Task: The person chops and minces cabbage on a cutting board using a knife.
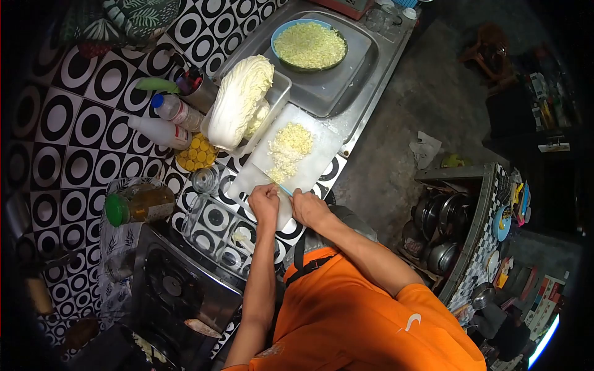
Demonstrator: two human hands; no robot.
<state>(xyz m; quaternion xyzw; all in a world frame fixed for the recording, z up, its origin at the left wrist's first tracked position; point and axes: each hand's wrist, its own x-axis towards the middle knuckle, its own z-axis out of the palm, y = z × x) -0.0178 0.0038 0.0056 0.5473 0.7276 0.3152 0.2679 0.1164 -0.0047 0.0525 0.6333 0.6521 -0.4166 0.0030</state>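
My right hand (311, 208) is wrapped round the blue handle of a knife (284, 189), its thin blade pointing up and left over the white cutting board (323, 145). Close by on the left, my left hand (265, 201) has its fingers curled together at the board's near end; whatever they pinch is hidden. Beyond the blade lies a heap of finely chopped pale cabbage (293, 142). Past the board, a whole napa cabbage (240, 102) rests in a clear plastic container (279, 93).
A blue-rimmed bowl of chopped cabbage (309, 46) sits on the metal sink (365, 74). To the left stand a white bottle (159, 132), a water bottle (176, 111) and a jar with yellow contents (197, 154). A glass dish (207, 230) and a stove (179, 284) are nearer.
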